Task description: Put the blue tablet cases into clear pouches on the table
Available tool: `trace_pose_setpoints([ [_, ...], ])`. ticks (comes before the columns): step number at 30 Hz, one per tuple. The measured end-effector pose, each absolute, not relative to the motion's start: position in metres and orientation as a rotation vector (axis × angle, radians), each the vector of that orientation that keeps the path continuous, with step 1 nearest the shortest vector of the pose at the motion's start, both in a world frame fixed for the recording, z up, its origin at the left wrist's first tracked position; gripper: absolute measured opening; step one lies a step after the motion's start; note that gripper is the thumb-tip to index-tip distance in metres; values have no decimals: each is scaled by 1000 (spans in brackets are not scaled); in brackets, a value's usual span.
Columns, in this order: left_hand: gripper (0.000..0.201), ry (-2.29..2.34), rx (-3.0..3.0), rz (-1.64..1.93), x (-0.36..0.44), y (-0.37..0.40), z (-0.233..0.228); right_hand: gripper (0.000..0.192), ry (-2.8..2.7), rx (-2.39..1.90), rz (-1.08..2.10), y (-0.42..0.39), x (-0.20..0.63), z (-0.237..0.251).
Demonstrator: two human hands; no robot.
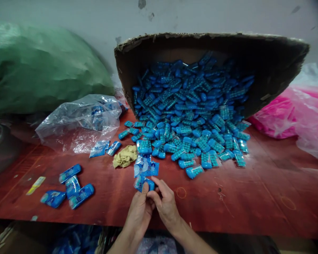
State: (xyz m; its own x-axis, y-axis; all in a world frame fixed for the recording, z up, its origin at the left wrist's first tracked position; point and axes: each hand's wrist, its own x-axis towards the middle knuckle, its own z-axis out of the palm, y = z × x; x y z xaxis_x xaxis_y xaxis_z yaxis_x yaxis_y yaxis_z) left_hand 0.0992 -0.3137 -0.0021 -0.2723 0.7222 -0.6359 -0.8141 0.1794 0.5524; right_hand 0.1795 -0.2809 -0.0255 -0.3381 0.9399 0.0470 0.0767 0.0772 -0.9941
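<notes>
Head view. At 6 o'clock, the left hand (pixel 139 211) and right hand (pixel 166 204) meet on the red table (pixel 254 190), fingers of both pinched together on one small blue packet (pixel 143 183) (its clear wrapper catching light). Just beyond, toward 12 o'clock, lies a short stack of clear sleeves (pixel 146 168), beside a crumpled tan cloth (pixel 125 156). Farther at 12 o'clock, a tipped cardboard box (pixel 267 56) spills a heap of blue packets (pixel 190 120). At 9 o'clock: four finished packets (pixel 69 188) and a clear plastic bag (pixel 79 121).

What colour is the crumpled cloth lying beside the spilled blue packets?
Pale yellow crumpled cloth, clearest in the head view.
</notes>
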Motion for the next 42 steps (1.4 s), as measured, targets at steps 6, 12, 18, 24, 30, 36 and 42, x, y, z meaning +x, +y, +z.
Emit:
trace_pose_setpoints([
  [6,12,1070,-204,1450,96,-311,9,27,-1343,-889,1813,-271,182,-26],
  [12,15,1022,-223,1420,91,-315,6,30,-1271,-898,1987,-267,185,-28],
  [18,15,1098,-155,1465,99,-320,-3,30,-1513,-1015,1719,-275,177,-20],
  [24,28,1205,-244,1692,46,-327,13,35,-1979,-1030,1266,-272,180,-15],
  [30,35,1248,-358,1821,7,-341,18,43,-2313,-1351,639,-237,182,-16],
  [36,14,1215,-135,1426,61,-326,-9,20,-2439,-1528,348,-223,166,-25],
  [42,23,1349,22,1484,74,-306,-9,6,-2435,-1452,350,-223,170,-23],
])
